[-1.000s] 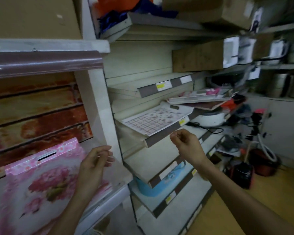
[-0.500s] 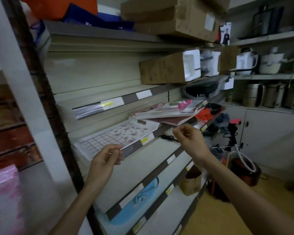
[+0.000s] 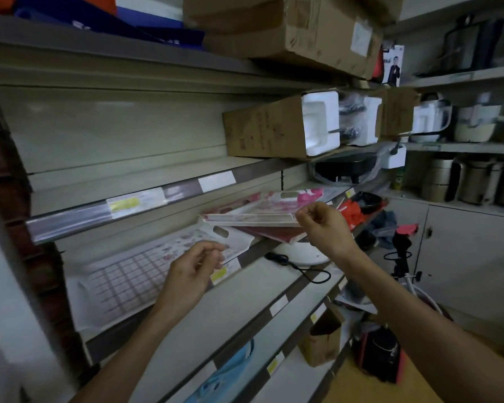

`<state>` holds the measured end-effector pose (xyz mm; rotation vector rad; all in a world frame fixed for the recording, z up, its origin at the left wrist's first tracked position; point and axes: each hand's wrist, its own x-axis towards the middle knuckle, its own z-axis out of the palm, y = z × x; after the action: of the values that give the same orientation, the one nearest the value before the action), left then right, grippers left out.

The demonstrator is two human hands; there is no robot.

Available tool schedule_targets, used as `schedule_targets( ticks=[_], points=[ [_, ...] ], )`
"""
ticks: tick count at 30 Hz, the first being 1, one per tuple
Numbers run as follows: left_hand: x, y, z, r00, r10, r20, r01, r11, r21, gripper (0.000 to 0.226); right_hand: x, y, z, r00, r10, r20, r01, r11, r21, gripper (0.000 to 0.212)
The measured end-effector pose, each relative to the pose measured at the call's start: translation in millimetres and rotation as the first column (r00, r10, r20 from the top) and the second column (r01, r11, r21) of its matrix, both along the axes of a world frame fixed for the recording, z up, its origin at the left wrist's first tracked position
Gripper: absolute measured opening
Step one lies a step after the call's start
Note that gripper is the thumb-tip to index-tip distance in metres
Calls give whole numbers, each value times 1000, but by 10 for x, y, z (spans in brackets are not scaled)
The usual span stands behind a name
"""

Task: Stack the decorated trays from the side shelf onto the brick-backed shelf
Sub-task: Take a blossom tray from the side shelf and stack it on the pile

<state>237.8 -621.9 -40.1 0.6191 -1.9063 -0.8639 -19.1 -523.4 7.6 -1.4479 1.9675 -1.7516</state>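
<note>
On the side shelf (image 3: 259, 251) a white tray with a pink grid and flowers (image 3: 122, 277) lies flat. My left hand (image 3: 192, 269) hovers over its front right edge, fingers curled with nothing in them. To its right a pink floral tray (image 3: 262, 205) rests on a dark red tray (image 3: 274, 232). My right hand (image 3: 323, 225) has thumb and forefinger pinched at the floral tray's near corner; whether they grip it I cannot tell. A strip of the brick-backed shelf (image 3: 0, 184) shows at the far left.
A white round cooker (image 3: 300, 254) and a black cable (image 3: 303, 271) lie under the tray stack. Cardboard boxes (image 3: 262, 129) fill the shelf above. A blue item (image 3: 224, 373) lies on a lower shelf. A brown bag (image 3: 322, 341) and a black appliance (image 3: 381, 356) stand on the floor.
My view has swung right, off the brick-backed shelf and its pink tray onto the side shelf. Both hands have come up to the trays there.
</note>
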Motion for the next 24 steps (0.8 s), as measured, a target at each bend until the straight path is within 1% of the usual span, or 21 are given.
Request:
schedule_targets(
  ticks=[3, 7, 9, 11, 15, 17, 20, 22, 24],
  points=[
    [-366, -201, 76, 998, -9, 62, 18, 990, -139, 17, -245, -206, 61, 999, -31, -32, 32, 999, 17, 10],
    [-933, -552, 158, 993, -4, 122, 44, 943, -330, 14, -615, -500, 157, 997, -69, -44, 71, 997, 30, 11],
    [-1188, -735, 173, 983, -14, 185, 89, 909, -406, 20, -791, -623, 192, 993, -101, -53, 103, 994, 28, 10],
    [-1401, -896, 177, 963, 30, 267, 105, 872, -479, 27, -943, -719, 221, 990, -128, -51, 130, 991, 27, 11],
    [-1701, -1143, 141, 907, 98, 410, 154, 829, -538, 31, -1203, -885, 254, 989, -148, -4, 147, 984, 98, 11],
    [-1782, -1221, 109, 882, 126, 454, 175, 808, -563, 32, -1317, -966, 278, 989, -149, 22, 145, 981, 126, 10],
    [-1852, -1279, 91, 870, 130, 476, 200, 790, -580, 28, -1456, -1107, 324, 986, -157, 52, 146, 975, 167, 15],
    [-1877, -1293, 89, 869, 141, 474, 218, 751, -623, 23, -1528, -1216, 338, 986, -150, 78, 132, 972, 196, 15],
    [-1881, -1300, 96, 868, 155, 472, 225, 724, -652, 24, -1589, -1328, 335, 985, -141, 104, 115, 968, 222, 19]
  ],
)
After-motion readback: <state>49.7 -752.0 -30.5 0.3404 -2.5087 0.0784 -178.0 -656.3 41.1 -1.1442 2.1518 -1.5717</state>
